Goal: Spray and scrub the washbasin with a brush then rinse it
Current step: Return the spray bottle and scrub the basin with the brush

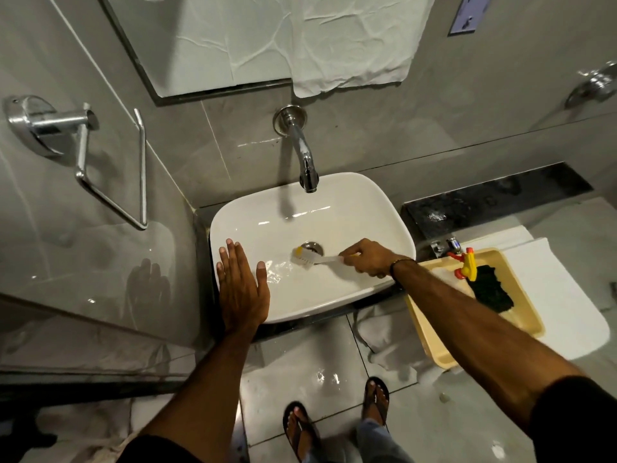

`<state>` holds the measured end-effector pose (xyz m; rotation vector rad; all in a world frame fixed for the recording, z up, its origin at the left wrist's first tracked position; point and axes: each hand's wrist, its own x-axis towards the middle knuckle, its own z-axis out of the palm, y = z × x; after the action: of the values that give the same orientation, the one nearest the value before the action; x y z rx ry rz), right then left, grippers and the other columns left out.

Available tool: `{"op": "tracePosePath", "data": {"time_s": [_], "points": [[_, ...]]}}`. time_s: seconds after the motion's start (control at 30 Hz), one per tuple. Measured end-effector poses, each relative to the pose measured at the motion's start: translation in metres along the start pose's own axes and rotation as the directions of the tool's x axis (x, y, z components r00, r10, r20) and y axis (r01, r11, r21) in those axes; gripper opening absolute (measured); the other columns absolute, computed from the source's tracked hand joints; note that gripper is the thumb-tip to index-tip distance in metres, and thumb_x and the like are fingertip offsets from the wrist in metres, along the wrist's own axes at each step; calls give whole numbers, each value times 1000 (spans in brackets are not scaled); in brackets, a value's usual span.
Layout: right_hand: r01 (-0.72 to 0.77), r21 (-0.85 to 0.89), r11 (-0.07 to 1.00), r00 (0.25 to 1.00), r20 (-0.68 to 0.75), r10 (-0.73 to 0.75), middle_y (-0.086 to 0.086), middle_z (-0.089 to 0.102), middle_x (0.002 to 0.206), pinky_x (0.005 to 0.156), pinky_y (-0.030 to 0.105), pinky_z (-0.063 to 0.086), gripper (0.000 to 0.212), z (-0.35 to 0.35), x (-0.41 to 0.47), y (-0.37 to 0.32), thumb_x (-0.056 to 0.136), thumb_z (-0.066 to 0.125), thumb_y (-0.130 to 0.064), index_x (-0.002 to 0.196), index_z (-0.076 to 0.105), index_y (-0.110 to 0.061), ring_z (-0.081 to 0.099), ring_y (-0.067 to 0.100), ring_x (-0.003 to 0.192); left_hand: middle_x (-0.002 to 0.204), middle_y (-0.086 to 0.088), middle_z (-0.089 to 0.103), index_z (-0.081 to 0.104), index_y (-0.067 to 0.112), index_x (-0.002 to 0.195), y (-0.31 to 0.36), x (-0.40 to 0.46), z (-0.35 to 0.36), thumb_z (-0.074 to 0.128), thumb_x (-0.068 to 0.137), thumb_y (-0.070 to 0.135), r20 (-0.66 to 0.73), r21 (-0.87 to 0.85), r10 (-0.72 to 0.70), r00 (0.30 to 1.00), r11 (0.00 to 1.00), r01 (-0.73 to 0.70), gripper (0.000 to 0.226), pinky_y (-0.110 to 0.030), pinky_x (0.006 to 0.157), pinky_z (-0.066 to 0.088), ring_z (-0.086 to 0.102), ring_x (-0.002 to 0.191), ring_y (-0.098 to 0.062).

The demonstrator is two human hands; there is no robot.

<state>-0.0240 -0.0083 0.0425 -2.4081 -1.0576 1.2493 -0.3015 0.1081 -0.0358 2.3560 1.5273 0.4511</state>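
A white rectangular washbasin [354, 202] sits on a dark counter below a chrome wall tap [305, 162]. My right hand [367, 259] grips the handle of a white brush [312, 258] whose head rests on the wet basin floor just in front of the metal drain [314, 247]. My left hand [242, 285] lies flat, fingers spread, on the basin's front left rim and holds nothing. A spray bottle with a yellow and red trigger [467, 264] lies in a cream tray to the right.
The cream tray [430, 342] also holds a dark green cloth [490, 289] and rests on a white towel [564, 295]. A chrome towel ring [110, 172] is on the left wall. A mirror hangs above. My feet in sandals stand on the wet floor.
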Motion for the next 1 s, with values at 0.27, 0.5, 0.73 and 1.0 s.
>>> {"op": "tracePosePath", "data": {"time_s": [0.27, 0.5, 0.73, 1.0], "points": [[3, -62, 998, 988, -153, -12, 7, 72, 125, 81, 29, 56, 37, -13, 2, 15, 99, 60, -38, 131, 72, -23, 66, 25, 98, 175, -11, 11, 16, 5, 165, 0, 6, -1, 13, 104, 54, 0, 26, 2, 1000, 1000, -2, 78, -45, 133, 8, 9, 163, -29], [-46, -109, 993, 991, -130, 31, 1, 69, 102, 59, 22, 49, 38, -34, -6, 26, 99, 60, -35, 131, 72, -20, 60, 18, 76, 175, -12, 12, 17, 4, 165, 3, 4, -4, 13, 104, 55, -8, 33, 1, 1000, 999, -1, 79, -45, 133, 7, 10, 163, -30], [64, -98, 993, 992, -103, -74, 5, 71, 126, 99, 40, 51, 39, 8, 3, -18, 98, 54, -41, 131, 71, -27, 65, 29, 111, 175, -10, 10, 14, 6, 165, 12, 7, -3, 14, 103, 55, -1, 4, 6, 1000, 1000, -6, 79, -45, 133, 5, 8, 163, -29], [-5, -231, 973, 996, -89, -16, 3, 67, 138, 104, 38, 46, 40, -14, -8, 0, 101, 54, -39, 136, 68, -27, 62, 29, 121, 176, -9, 5, 10, 7, 166, 9, 7, -4, 14, 104, 55, 31, 20, 8, 999, 1000, -9, 79, -44, 133, 3, 4, 163, -26]]}}
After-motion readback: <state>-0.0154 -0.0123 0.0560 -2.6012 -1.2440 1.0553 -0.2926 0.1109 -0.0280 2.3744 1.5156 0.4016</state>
